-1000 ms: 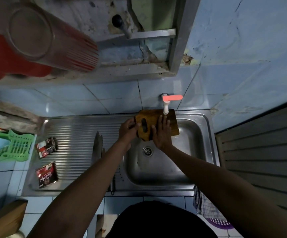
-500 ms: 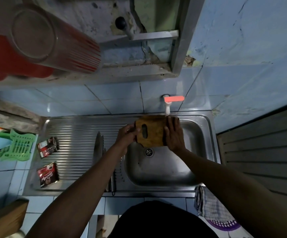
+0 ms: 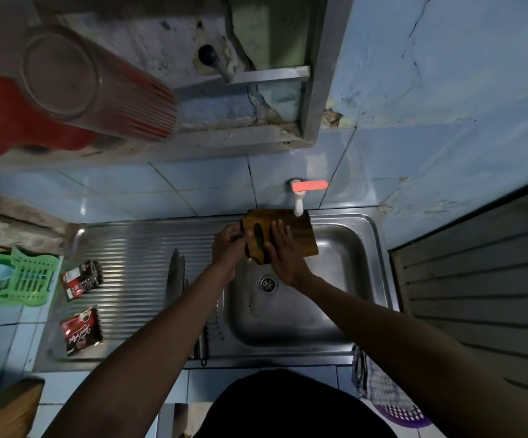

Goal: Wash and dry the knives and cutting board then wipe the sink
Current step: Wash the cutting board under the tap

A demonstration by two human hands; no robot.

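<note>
Brown wooden cutting board with a slot handle (image 3: 297, 237) is held over the basin of the stainless steel sink (image 3: 363, 279), right under the white tap with a red lever (image 3: 299, 205). The left hand (image 3: 229, 248) grips the board's handle end, fingers curled round its edge, while the right hand (image 3: 283, 257) lies flat on the board's face with fingers straight, apparently rubbing it. Whether water is running cannot be told in this dim light

Two steel knives (image 3: 177, 273) lie side by side on the ribbed draining board (image 3: 129, 248), well apart from the hands; whether they are washed already cannot be told. A checked cloth (image 3: 379, 384) hangs at the counter's front edge, untouched

By my judgement the task is early: the board is mid-wash, and drying it, dealing with the knives and wiping the sink all appear left to do
</note>
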